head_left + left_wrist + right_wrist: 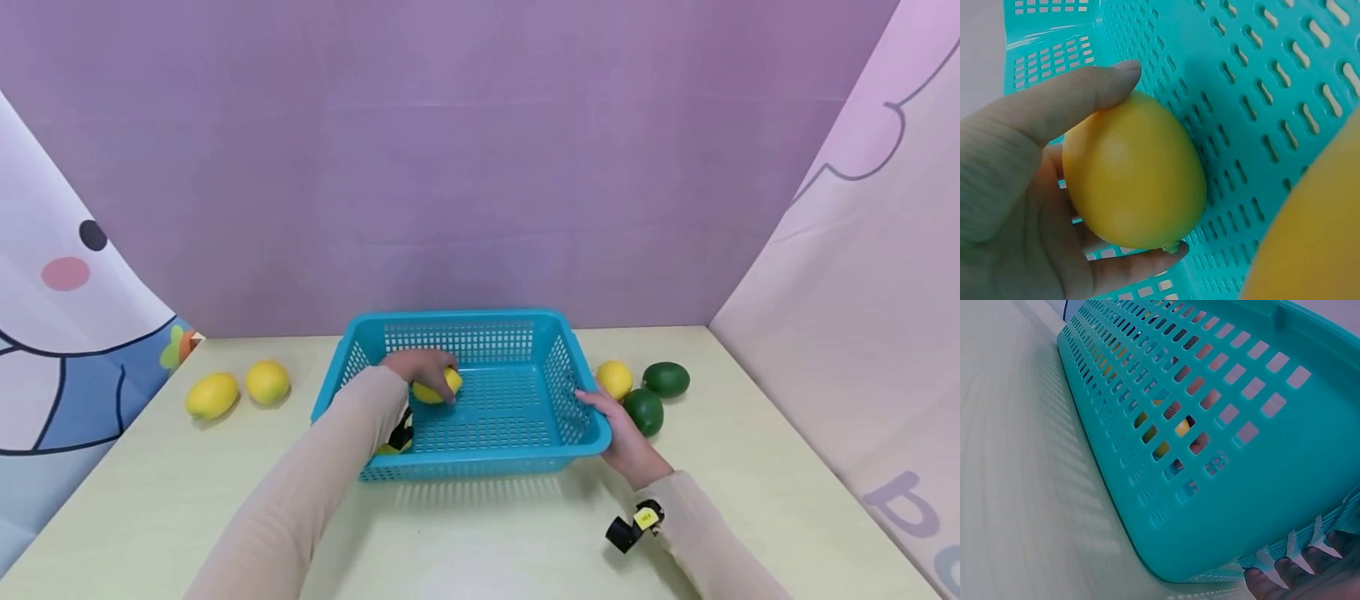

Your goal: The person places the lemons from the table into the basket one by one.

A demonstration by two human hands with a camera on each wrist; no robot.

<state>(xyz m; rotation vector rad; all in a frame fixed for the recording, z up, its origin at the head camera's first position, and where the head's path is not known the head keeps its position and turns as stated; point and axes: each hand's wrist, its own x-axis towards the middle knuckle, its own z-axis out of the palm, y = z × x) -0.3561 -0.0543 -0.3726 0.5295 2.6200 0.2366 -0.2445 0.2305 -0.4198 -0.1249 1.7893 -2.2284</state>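
My left hand [423, 367] reaches down into a turquoise plastic basket [480, 465]. It grips a yellow lemon [1138, 175], thumb on one side and fingers curled round the other, close over the slotted floor. A second lemon [1322, 231] lies near it inside the basket, mostly hidden under my left wrist in the head view. At the basket's right end, my right hand [626, 442] holds the wall. One digit hooks over the rim there, and in the right wrist view the fingertips [1260, 581] rest against the outer side.
Two lemons, one nearer [212, 396] and one farther [267, 382], lie on the table [480, 550] left of the basket. Just beyond my right hand sit another lemon [615, 380] and two dark green oval fruits [666, 379]. A purple cloth wall [480, 167] stands behind.
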